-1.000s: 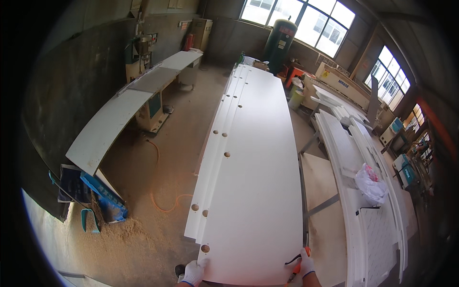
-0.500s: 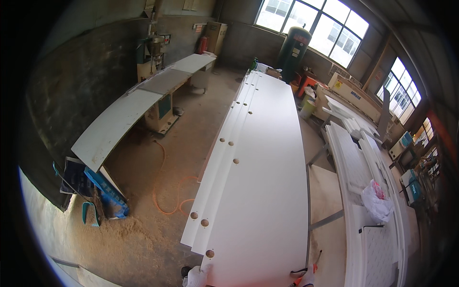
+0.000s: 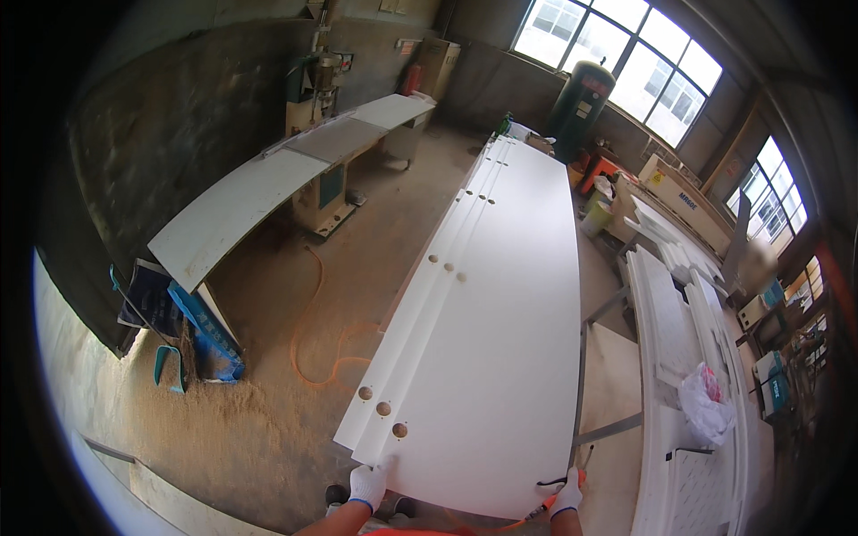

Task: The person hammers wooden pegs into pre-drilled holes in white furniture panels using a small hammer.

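A stack of long white panels (image 3: 500, 339), stepped along its left side, stretches away in front of me. Round holes run along the stepped edges. My left hand (image 3: 366, 487), in a white glove, is closed at the near left corner of the top panel, with the thumb side over the edge; the fingertips underneath are hidden. At the near right corner, my gloved right hand (image 3: 568, 494) is closed around an orange air blow gun (image 3: 542, 509) with a black lever and a thin nozzle. An orange hose trails from it along the near edge.
More white panels (image 3: 657, 330) lie on the right, with a plastic bag (image 3: 706, 406) on top. A long worktable (image 3: 237, 210) and a drill press (image 3: 323, 85) stand left. Sawdust and a teal dustpan (image 3: 168, 368) are on the floor. A green tank (image 3: 581, 107) stands far back.
The view has shifted, and both hands and forearms now show more fully at the near edge. The left hand stays by the panel corner; the right still holds the blow gun.
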Motion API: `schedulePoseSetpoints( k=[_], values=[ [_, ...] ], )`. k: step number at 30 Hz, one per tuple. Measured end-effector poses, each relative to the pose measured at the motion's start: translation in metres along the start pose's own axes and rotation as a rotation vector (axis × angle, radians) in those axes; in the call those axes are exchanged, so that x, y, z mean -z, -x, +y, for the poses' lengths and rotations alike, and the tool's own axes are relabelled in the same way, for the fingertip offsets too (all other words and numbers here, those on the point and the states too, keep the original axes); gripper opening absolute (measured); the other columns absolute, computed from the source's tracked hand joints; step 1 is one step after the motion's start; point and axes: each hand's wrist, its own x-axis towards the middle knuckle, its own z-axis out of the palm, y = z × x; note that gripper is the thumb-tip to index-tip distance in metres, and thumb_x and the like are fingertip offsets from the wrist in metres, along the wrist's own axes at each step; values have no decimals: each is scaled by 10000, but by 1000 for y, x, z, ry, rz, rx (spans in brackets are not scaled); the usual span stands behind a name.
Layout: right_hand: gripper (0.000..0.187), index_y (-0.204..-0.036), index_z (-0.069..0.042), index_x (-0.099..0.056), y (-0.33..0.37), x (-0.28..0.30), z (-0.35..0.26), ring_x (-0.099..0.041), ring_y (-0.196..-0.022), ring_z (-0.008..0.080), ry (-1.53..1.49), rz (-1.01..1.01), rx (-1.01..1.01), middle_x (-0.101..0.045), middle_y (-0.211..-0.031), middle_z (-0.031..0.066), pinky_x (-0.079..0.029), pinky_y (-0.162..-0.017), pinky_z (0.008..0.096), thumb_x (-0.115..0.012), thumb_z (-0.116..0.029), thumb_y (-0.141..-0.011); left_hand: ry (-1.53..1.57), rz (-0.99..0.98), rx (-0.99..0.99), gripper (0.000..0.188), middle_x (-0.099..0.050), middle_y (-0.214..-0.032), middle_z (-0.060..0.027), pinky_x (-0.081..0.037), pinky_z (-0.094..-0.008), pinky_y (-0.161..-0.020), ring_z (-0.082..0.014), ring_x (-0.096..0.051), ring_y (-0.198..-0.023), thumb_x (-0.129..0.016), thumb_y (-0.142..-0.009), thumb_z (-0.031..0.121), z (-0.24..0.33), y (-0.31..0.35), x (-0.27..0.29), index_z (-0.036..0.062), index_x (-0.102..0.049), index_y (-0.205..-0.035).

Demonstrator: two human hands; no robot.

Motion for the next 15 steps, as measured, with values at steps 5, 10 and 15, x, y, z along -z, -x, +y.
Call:
schedulePoseSetpoints(
  k=[5, 10, 15],
  values=[
    [294, -1041, -119, -728, 0, -13, -3, -571, -659, 95, -7, -35, 54, -679, -879, -43, -452, -566, 281, -765, -404, -982, 103, -49, 99, 633, -695, -700, -123, -521, -357, -435, -224, -654, -504, -764, -912, 588, 39, 24, 12, -34, -707, -811],
    [314, -1023, -127, -711, 24, -15, -16, -543, -629, 97, 67, -119, 5, -615, -799, -44, -441, -549, 278, -744, -439, -992, 181, -39, 110, 575, -702, -749, -110, -526, -365, -474, -217, -673, -566, -818, -883, 550, 37, 19, 8, -14, -709, -846],
    [275, -940, -135, -665, 5, 13, -26, -544, -641, 122, 382, -258, 4, -557, -740, -40, -460, -597, 294, -775, -385, -976, 301, 19, 92, 545, -740, -849, -99, -539, -355, -533, -200, -708, -697, -845, -876, 498, 30, 11, -1, -24, -742, -997]
  ],
)
